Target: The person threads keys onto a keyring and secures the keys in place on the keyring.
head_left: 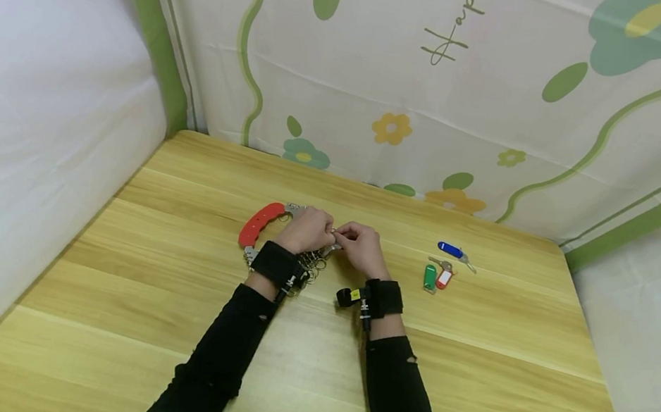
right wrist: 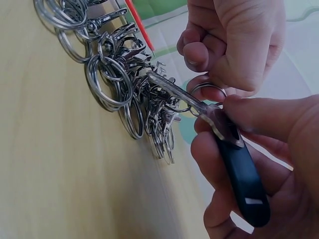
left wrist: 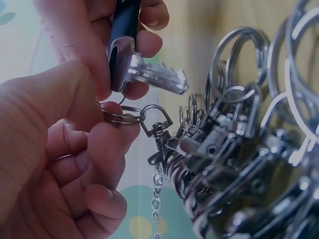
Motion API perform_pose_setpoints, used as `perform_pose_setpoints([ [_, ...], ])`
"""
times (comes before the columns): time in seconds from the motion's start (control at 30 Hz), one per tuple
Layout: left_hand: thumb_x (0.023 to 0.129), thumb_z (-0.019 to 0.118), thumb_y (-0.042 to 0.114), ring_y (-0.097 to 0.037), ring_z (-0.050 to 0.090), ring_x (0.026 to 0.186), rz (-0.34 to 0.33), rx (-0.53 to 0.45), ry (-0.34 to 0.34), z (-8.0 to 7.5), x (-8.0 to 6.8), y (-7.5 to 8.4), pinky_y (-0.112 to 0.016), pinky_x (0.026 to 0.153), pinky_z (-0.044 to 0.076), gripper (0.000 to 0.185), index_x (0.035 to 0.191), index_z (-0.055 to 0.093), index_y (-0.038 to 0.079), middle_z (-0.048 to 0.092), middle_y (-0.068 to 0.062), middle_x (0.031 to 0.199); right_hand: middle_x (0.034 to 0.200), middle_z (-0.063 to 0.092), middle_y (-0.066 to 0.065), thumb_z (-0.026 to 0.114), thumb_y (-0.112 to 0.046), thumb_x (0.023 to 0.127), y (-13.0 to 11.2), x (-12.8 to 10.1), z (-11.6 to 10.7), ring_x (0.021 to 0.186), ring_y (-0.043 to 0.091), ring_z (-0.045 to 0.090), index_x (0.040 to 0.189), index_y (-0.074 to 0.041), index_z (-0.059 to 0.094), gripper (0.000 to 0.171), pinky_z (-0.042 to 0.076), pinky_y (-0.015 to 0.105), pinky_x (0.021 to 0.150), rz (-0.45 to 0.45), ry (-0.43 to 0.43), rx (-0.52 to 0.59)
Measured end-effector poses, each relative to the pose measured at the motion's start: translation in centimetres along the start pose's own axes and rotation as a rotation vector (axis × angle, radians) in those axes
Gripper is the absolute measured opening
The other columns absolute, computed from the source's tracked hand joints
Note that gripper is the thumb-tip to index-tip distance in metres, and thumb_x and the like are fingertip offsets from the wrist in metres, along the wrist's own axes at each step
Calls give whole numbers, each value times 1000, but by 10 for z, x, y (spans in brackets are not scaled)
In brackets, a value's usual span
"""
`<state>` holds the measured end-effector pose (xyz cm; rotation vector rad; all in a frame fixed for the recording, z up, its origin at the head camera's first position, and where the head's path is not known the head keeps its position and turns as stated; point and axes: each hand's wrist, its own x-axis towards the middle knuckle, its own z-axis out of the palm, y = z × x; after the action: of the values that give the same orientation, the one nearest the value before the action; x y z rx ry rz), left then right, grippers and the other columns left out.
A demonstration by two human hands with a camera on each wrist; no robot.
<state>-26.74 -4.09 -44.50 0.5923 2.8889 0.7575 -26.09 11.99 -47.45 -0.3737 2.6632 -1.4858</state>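
In the left wrist view, my left hand [left wrist: 70, 134] pinches a metal split ring [left wrist: 130, 118] between thumb and fingers. That ring hangs from a swivel clip [left wrist: 158, 130] on a large key holder with a red handle [head_left: 259, 225]. My right hand [head_left: 363, 248] grips a silver key [right wrist: 179, 92] along with its dark tag [right wrist: 246, 184]. The key's head lies right at the split ring, its blade pointing toward the row of clips. In the head view, the left hand [head_left: 306, 229] covers part of the holder, and the fingertips of both hands meet.
Loose keys with tags lie on the wooden table [head_left: 485, 371] to the right: a blue tag [head_left: 449, 249], a green tag [head_left: 430, 276] and a red tag [head_left: 444, 280]. Several more clips with split rings [right wrist: 109, 84] hang beside the hands. A printed curtain [head_left: 350, 74] stands behind the table.
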Motion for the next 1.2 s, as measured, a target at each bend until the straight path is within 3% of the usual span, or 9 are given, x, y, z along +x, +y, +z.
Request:
perform_pose_setpoints([
  [0.27,86,57,13,-12,35,46,6,-4,-1,1,0,0,-25,53,29,26,62,48,13,37,2,52,89,66,5,64,-11,91,0,0,0,79,18,62,91,-8,68,5,50,31,65,19,-9,-5],
  [0.43,92,52,12,-14,34,47,1,-52,-28,-1,-2,0,-26,54,30,26,66,51,11,38,-1,55,84,65,4,62,-15,93,1,0,2,70,19,59,90,-9,65,8,47,30,60,32,0,-18],
  [0.8,96,53,11,-16,52,62,36,-62,-82,-4,-5,-4,-30,64,42,15,89,66,7,58,-3,76,82,64,6,62,-21,93,0,-2,3,65,21,56,90,-9,64,13,44,30,57,45,11,-1],
  [1.03,97,50,13,-17,52,62,34,-14,-113,-4,-3,-3,-31,66,42,17,85,62,9,57,-3,74,82,65,7,62,-19,93,0,-2,2,67,21,56,89,-10,65,10,45,31,57,15,13,2],
  [1.13,97,48,12,-17,50,59,26,6,-124,-4,-3,-2,-36,82,44,19,82,59,10,55,-3,69,83,65,7,62,-19,93,2,-1,2,68,21,58,89,-11,65,9,46,32,57,4,9,-17],
  [1.2,97,47,11,-17,46,56,21,11,-127,-4,-3,-2,-41,99,37,21,79,56,9,50,-3,64,83,65,6,62,-19,93,2,-1,2,68,21,58,89,-11,65,9,47,32,58,-1,6,-29],
])
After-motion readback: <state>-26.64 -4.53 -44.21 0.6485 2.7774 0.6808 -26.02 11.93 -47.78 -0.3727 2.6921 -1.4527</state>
